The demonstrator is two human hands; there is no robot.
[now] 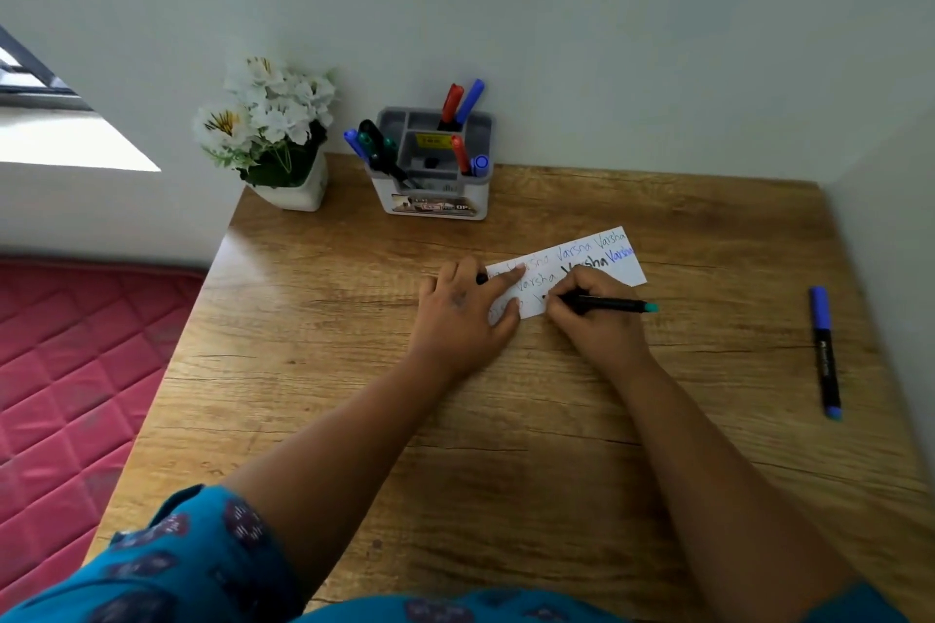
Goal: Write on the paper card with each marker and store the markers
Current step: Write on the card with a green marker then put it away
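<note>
A white paper card [602,263] with several handwritten words lies on the wooden desk [506,420]. My left hand [460,314] presses flat on the card's left end; a small dark object shows between its fingers. My right hand [592,319] grips a black marker with a teal end [614,305], tip down on the card. A blue-capped marker [825,352] lies alone at the desk's right. The grey and white marker holder [437,205] at the back holds several red, blue, green and black markers.
A white pot of white flowers [273,142] stands at the back left corner, next to the holder. Walls close the desk at the back and right. A red quilted mattress [76,369] lies beyond the desk's left edge.
</note>
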